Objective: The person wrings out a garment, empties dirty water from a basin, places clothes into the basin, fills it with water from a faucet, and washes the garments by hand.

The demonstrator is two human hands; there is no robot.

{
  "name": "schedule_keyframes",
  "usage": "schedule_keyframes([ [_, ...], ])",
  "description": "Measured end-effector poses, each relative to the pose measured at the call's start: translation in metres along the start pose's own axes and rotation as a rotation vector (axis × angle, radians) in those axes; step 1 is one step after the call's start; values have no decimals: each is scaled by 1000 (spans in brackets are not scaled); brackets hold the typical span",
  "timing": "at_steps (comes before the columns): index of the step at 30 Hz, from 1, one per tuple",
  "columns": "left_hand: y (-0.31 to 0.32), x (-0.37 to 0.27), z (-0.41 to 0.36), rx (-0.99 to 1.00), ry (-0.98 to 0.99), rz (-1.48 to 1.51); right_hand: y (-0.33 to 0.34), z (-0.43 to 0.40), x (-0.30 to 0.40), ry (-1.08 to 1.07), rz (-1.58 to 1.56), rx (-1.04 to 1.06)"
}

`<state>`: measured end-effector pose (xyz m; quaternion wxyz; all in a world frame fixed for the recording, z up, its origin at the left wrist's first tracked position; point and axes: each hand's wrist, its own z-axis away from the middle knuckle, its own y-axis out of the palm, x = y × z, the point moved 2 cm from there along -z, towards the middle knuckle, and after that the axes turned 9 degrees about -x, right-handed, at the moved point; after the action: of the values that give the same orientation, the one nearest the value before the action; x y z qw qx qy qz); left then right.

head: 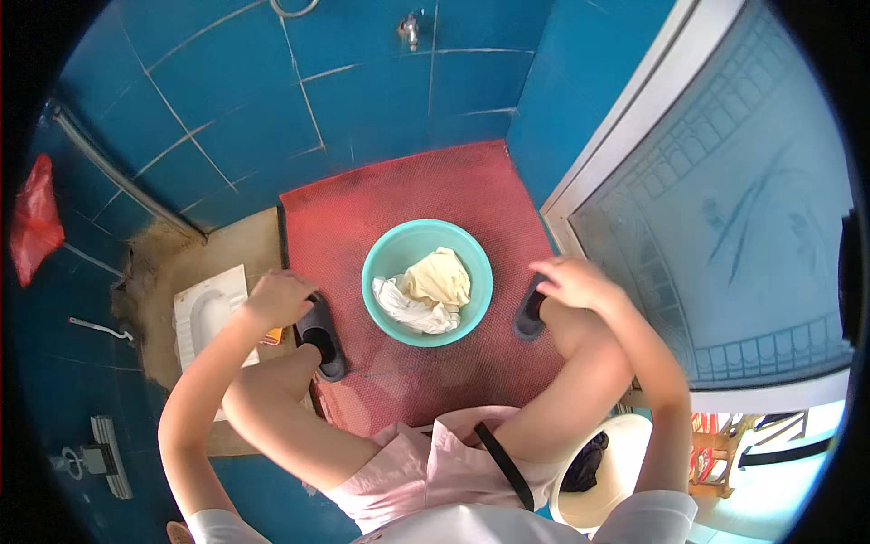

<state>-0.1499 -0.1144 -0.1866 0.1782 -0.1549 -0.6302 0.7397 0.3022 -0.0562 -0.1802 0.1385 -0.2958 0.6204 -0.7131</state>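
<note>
A turquoise plastic basin [480, 309] stands between my feet, away from both hands. In it lie a crumpled pale yellow cloth [442, 275] and a twisted white cloth [414, 311]. To the basin's left, my left hand [282, 297] hangs loosely bent at the wrist above the squat toilet's side, close to a dark slipper [319, 336]. Nothing shows in its fingers, which are partly turned from view. My right hand [571, 280] is on the other side, above the other dark slipper [529, 319], its fingers apart and holding nothing.
A red textured mat [408, 190] covers the floor under the basin. At left is a squat toilet [211, 309], with a grey pipe [129, 177] above. A tap [410, 30] juts from the blue tiled wall. A cream bucket [622, 469] with dark cloth stands by a frosted door [734, 224].
</note>
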Motion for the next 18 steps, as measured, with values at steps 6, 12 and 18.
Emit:
schedule_keyframes([
  [6,-62,-14,47,-129,-169,198,-33,104,32,313,-488,-657],
  [12,-48,-16,69,-124,-195,228,19,142,73,291,-355,-933],
  [18,-49,-18,41,-82,-159,231,149,228,70,466,-505,-558],
])
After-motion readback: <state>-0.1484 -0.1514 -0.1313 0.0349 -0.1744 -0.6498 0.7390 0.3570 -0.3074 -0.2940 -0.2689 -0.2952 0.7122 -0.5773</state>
